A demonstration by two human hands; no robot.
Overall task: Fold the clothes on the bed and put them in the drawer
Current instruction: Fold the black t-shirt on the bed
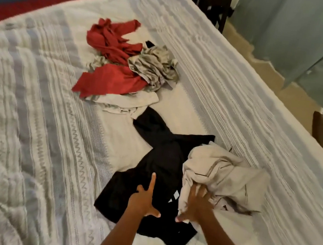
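Observation:
A black garment point(164, 157) lies spread on the bed point(35, 105) in front of me. My left hand point(145, 197) rests flat on it, index finger stretched forward and thumb out. My right hand point(197, 204) lies with straight fingers on the edge of a crumpled beige garment point(225, 176) that partly covers the black one. Farther back lie a red garment point(112, 54), a grey-olive garment point(155, 66) and a flat pale cloth point(130, 102). No drawer is in view.
The bed has a white and grey striped cover, rumpled at the left. A dark wooden stand point(213, 1) is beyond the bed's far right corner. Tan floor point(275, 75) and a pale green wall run along the right side.

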